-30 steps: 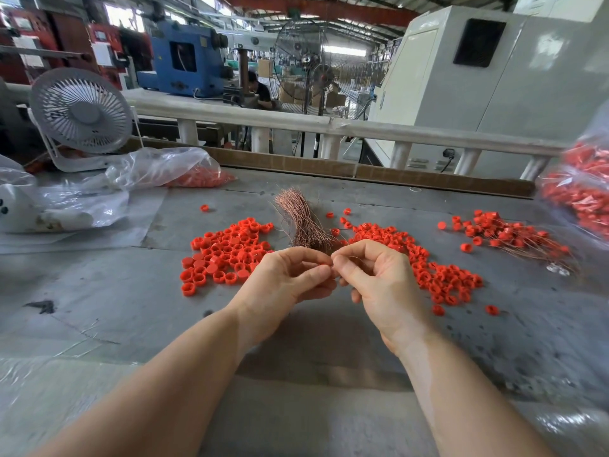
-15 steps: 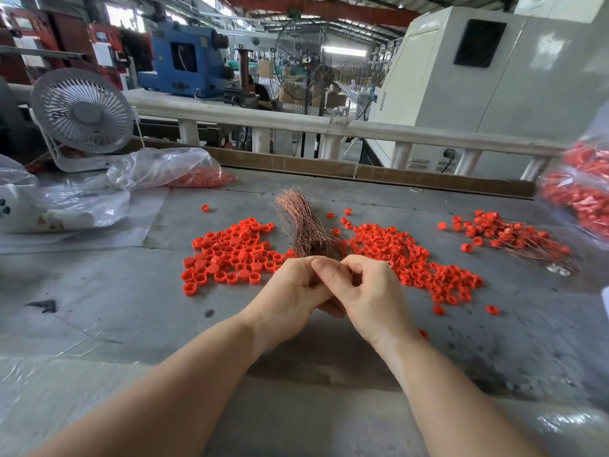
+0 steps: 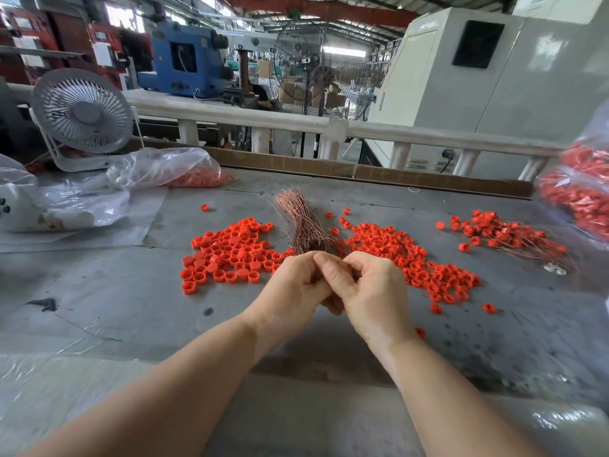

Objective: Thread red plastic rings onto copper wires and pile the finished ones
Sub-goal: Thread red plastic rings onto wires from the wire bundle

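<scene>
Red rings [image 3: 230, 252] beside copper wires [image 3: 301, 222]; left hand [image 3: 296, 288] and right hand [image 3: 372, 291] pinched together, contents hidden, no legible writing.

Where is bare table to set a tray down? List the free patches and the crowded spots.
Free: the grey table left of the left ring pile, and the near strip under the forearms. Partly free: right of the middle ring pile, bar stray rings. Crowded: around the copper wire bundle, the finished pile, and the plastic bags far left.

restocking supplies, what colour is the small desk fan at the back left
White, grille and frame alike: the desk fan, clearest in the head view.
</scene>
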The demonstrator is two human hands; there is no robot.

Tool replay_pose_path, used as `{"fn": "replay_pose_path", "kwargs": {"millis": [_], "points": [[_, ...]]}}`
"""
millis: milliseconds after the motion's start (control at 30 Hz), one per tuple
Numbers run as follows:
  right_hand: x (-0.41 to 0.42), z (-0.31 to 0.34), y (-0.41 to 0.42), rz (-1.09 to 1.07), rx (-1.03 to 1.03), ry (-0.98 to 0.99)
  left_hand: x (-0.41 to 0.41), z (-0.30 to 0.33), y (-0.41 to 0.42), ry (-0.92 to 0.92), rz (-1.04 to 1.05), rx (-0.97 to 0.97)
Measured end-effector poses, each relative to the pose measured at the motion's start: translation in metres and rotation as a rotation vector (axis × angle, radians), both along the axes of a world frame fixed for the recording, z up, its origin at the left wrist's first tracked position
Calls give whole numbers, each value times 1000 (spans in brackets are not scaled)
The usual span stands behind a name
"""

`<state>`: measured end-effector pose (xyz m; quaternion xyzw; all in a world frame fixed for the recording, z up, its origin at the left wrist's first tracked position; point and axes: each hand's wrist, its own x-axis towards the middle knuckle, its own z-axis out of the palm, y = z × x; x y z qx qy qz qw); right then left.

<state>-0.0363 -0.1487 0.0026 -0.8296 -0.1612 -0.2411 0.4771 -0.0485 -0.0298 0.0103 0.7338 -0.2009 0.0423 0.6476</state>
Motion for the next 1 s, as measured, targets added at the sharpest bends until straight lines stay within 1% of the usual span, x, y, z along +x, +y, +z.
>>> {"fn": "replay_pose_path", "kwargs": {"millis": [200, 267, 400, 500, 567, 867, 933, 1000], "points": [[1, -3, -1, -4, 9, -12, 0, 1, 0, -1, 12, 3], [3, -4, 1, 34, 45, 18, 1, -1, 1, 13, 14, -18], [5, -2, 3, 170, 233, 184, 3, -1, 4, 13, 81, -87], [7, 2, -2, 174, 402, 233, 5, -2, 5, -8, 143, -109], [8, 3, -4, 171, 446, 238, 6, -2, 6, -25, 167, -88], [5, 5, -2, 205, 354, 265, 6, 1, 8, -92, 202, 92], [5, 3, -2, 218, 327, 264, 6, 0, 8, -90, 207, 111], [5, 2, -3, 219, 305, 261, 6, -1, 8, -71, 200, 89]]}}
